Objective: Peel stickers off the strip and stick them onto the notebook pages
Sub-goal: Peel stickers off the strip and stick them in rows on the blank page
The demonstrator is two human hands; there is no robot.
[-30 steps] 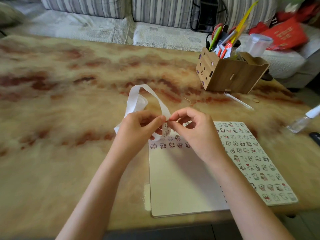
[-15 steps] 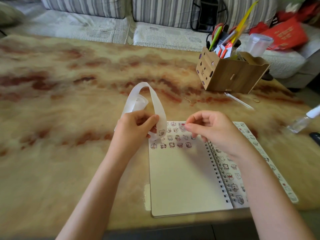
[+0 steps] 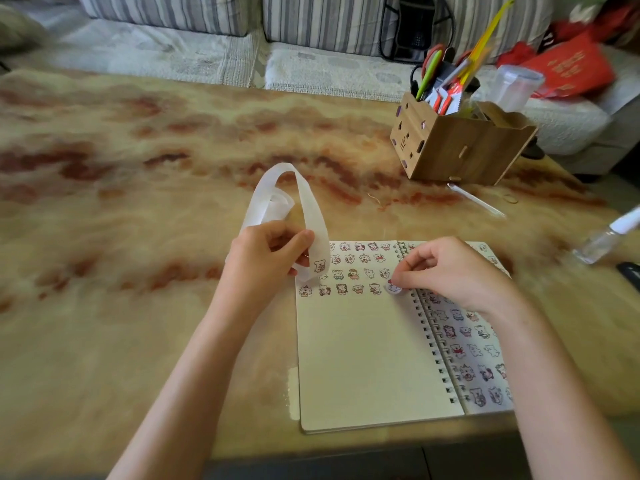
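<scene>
From my end, the left hand [image 3: 266, 261] grips the looped white translucent backing strip [image 3: 311, 209] just over the top left corner of the open spiral-bound cream notebook [image 3: 363, 358], which lies flat on the marbled tan surface [image 3: 138, 237]. The right hand [image 3: 450, 271], fingers curled, pinches a small round white sticker [image 3: 393, 287] against the left page (end of the third sticker row).

The marbled table [image 3: 138, 341] bears notebook [image 3: 363, 358], wooden organizer [image 3: 460, 150].
</scene>
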